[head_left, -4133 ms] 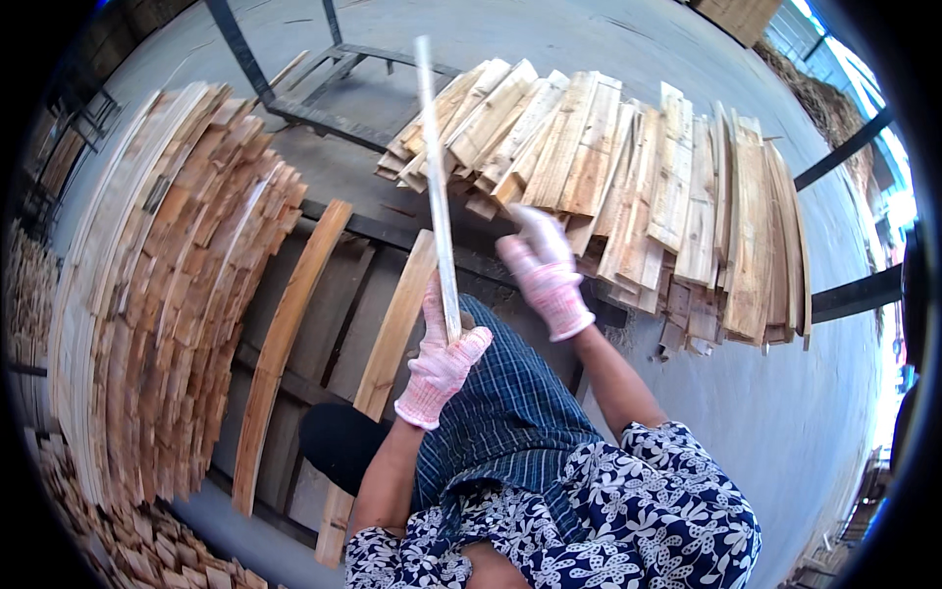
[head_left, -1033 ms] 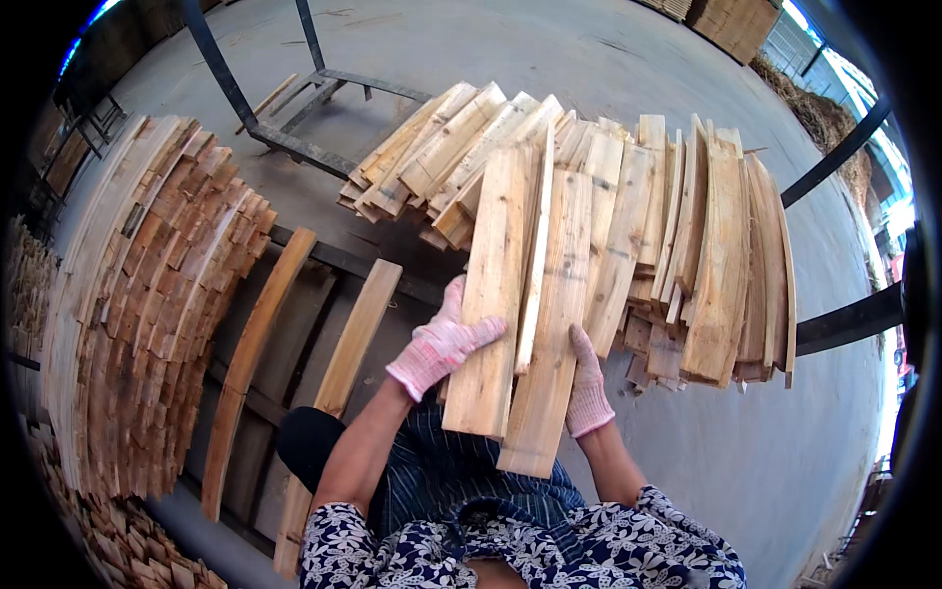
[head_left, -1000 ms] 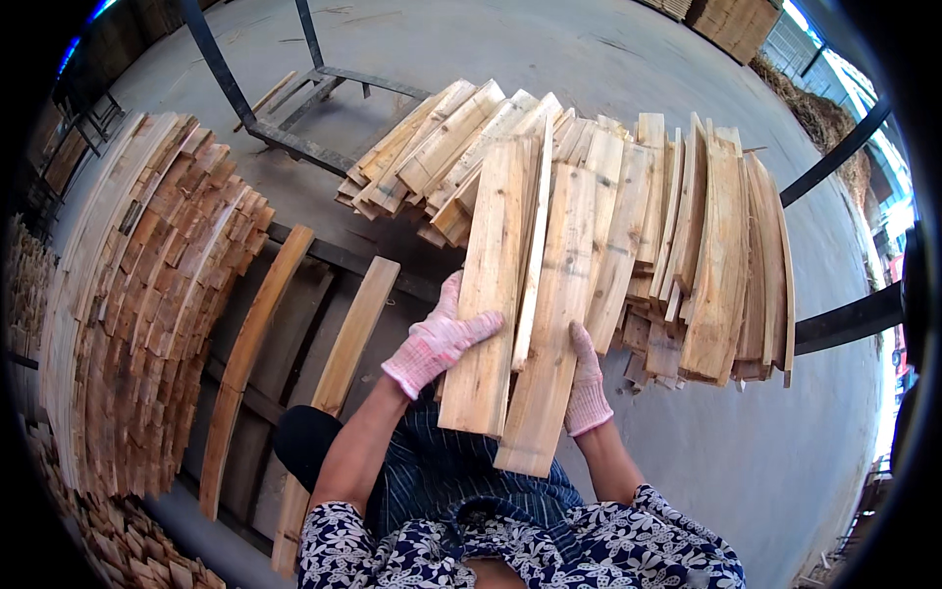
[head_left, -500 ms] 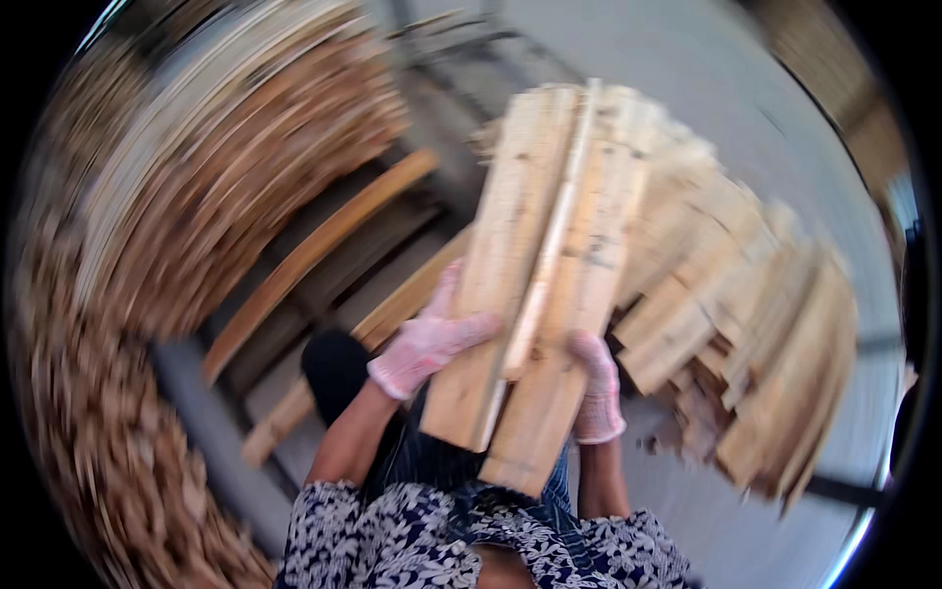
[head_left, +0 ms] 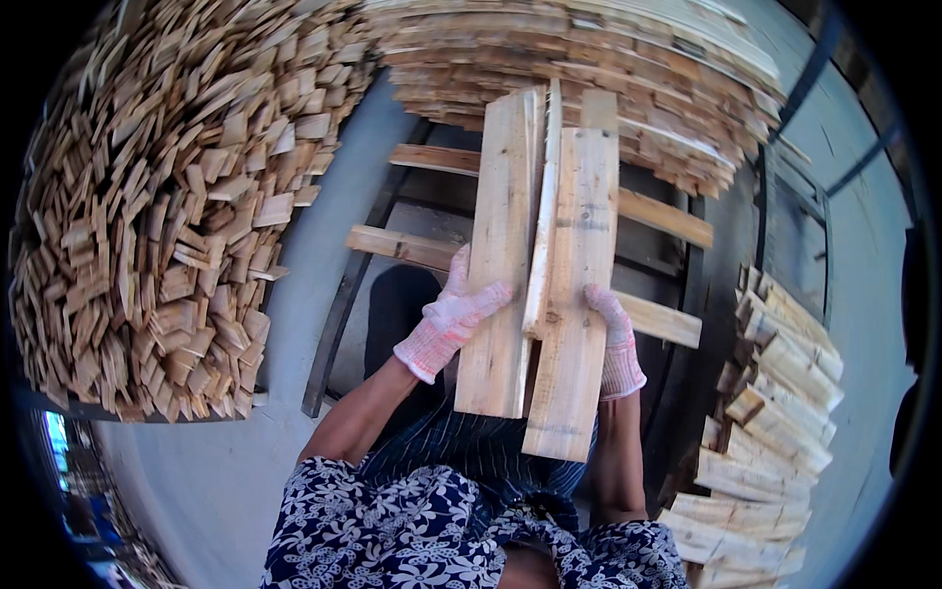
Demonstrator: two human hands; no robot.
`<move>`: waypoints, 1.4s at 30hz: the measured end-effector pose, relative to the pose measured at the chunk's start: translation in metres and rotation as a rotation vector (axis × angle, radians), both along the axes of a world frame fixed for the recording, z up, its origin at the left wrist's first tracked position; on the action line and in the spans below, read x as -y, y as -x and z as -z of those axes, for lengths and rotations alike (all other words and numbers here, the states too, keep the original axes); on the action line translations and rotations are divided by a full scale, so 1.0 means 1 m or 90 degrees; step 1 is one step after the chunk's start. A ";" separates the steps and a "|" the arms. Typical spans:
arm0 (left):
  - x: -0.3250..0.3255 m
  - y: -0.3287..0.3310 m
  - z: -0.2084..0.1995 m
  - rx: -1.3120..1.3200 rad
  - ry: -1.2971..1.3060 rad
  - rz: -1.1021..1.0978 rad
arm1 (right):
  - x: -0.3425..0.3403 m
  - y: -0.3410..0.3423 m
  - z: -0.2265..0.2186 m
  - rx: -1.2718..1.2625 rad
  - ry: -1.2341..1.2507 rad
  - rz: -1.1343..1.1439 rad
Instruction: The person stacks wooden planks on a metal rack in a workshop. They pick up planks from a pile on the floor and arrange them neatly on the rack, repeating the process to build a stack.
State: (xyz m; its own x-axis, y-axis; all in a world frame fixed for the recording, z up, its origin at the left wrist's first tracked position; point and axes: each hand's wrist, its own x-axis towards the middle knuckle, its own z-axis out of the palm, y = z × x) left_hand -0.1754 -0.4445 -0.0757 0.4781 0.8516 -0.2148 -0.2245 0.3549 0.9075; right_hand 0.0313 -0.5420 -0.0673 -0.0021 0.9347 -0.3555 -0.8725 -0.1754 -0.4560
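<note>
In front of my body is a bundle of pale wooden boards (head_left: 579,255), held lengthwise between both hands. Several boards lie side by side, and a narrow strip (head_left: 546,211) sits tilted on edge in the middle, with uneven ends. My left hand (head_left: 444,329), in a pinkish-white knit glove, is closed on the bundle's left side, thumb across the top. On the right side my right hand (head_left: 616,346), gloved the same way, grips with its thumb on top; its other fingers are hidden. Beneath the bundle is a dark metal frame with wooden crossbars (head_left: 412,247).
Beyond the frame rises a broad stack of boards (head_left: 589,59). A tall heap of short wood pieces (head_left: 177,226) stands on the left. More boards (head_left: 770,442) are piled at the right. Dark metal rails (head_left: 795,191) stand at the far right.
My view has turned to the right-hand pile's left: the large stack now lies straight ahead and that pile sits lower right. The boards stay in both hands, now more upright in view.
</note>
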 end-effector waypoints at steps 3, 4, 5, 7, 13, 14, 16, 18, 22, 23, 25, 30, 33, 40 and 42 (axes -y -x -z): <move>-0.026 0.025 0.008 -0.019 -0.055 -0.052 | -0.050 0.014 0.017 0.088 0.000 -0.053; -0.034 0.034 -0.006 -0.114 -0.080 -0.059 | -0.066 0.025 0.024 0.076 -0.010 -0.077; -0.047 0.049 -0.003 -0.091 -0.071 -0.071 | -0.084 0.035 0.027 0.093 -0.008 -0.103; -0.092 0.047 0.001 -0.009 0.094 -0.079 | -0.116 0.034 0.062 0.115 -0.011 -0.096; -0.230 0.095 0.084 -0.513 -0.093 0.030 | -0.167 0.119 0.182 0.554 0.129 0.009; -0.240 0.133 0.120 -0.633 -0.182 0.034 | -0.176 0.138 0.184 0.527 0.150 0.002; -0.247 0.165 0.175 -0.702 -0.152 0.087 | -0.177 0.140 0.213 0.664 0.189 -0.013; -0.261 0.171 0.203 -0.727 -0.120 0.129 | -0.176 0.135 0.233 0.755 0.212 -0.004; -0.270 0.193 0.194 -0.612 -0.028 0.183 | -0.154 0.139 0.223 0.748 0.324 -0.061; -0.277 0.201 0.189 -0.581 0.008 0.210 | -0.154 0.138 0.227 0.800 0.341 -0.077; -0.285 0.201 0.199 -0.718 -0.053 0.190 | -0.157 0.136 0.231 0.905 0.385 -0.109; -0.263 0.135 0.186 -1.025 -0.290 0.147 | -0.173 0.148 0.204 1.143 0.517 -0.063; -0.281 0.113 0.180 -1.134 -0.224 0.146 | -0.221 0.146 0.188 1.190 0.428 0.046; -0.305 0.173 0.193 -0.894 -0.235 -0.011 | -0.269 0.136 0.176 1.303 0.520 -0.066; -0.314 0.186 0.179 -0.890 -0.207 -0.044 | -0.262 0.127 0.188 1.295 0.483 -0.024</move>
